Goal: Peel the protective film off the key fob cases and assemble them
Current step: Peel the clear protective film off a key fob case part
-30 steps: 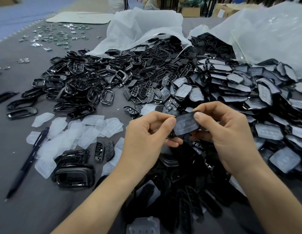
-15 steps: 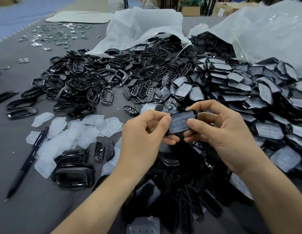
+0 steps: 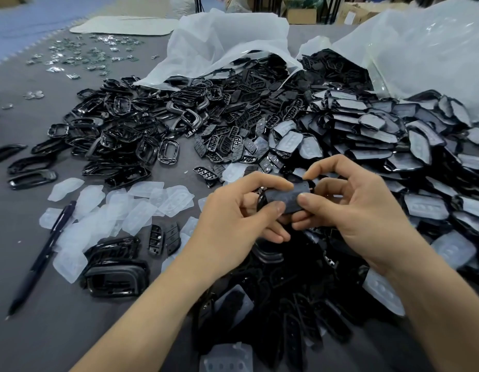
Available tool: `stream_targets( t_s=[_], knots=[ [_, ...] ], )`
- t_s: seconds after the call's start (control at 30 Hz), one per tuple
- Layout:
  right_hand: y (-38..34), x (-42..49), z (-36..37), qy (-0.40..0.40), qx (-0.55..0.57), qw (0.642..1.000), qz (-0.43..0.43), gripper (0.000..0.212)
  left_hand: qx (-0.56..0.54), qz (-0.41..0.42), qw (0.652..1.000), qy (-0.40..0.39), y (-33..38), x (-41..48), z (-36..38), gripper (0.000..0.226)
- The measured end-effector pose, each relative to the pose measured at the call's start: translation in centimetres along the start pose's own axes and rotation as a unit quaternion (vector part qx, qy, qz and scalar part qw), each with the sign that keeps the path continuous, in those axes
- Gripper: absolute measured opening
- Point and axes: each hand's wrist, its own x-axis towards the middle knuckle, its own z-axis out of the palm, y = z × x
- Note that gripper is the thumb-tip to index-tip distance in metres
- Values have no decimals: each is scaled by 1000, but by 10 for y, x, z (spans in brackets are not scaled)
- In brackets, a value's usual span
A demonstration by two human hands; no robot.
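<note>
Both hands meet over the table's middle on one black key fob case (image 3: 288, 198) that is covered with a cloudy film. My left hand (image 3: 238, 213) pinches its left end between thumb and forefinger. My right hand (image 3: 359, 208) pinches its right side, thumb on top, forefinger curled at the upper corner. Much of the case is hidden by fingers. A big heap of film-covered cases (image 3: 380, 135) lies to the right. Peeled clear films (image 3: 120, 208) lie to the left.
Black frame rings (image 3: 120, 132) and button inserts (image 3: 227, 140) are piled ahead, spilling from white plastic bags (image 3: 227, 41). A dark pen (image 3: 42, 259) and two stacked frames (image 3: 115, 275) lie at the left. More black parts (image 3: 286, 318) lie under my wrists. Small metal pieces (image 3: 80, 55) are scattered far left.
The case has tipped flatter and sunk a little between my hands. My right thumb has slid onto its top face and my right forefinger has curled to its upper corner.
</note>
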Motion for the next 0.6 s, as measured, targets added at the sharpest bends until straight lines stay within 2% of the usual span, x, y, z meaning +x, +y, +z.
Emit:
stream_targets(
  t_s=[0.3,0.47,0.6],
  knots=[
    [-1,-1,-4,1,-31,999,12,21,-36,-58,996,-54,6,-3,-3,44],
    [-4,0,-10,22,-42,999,3,20,-73,-80,994,-14,9,-2,-4,21],
    [-5,-1,-9,23,-43,999,-5,20,-60,-80,995,0,7,-1,-2,14]
  ],
)
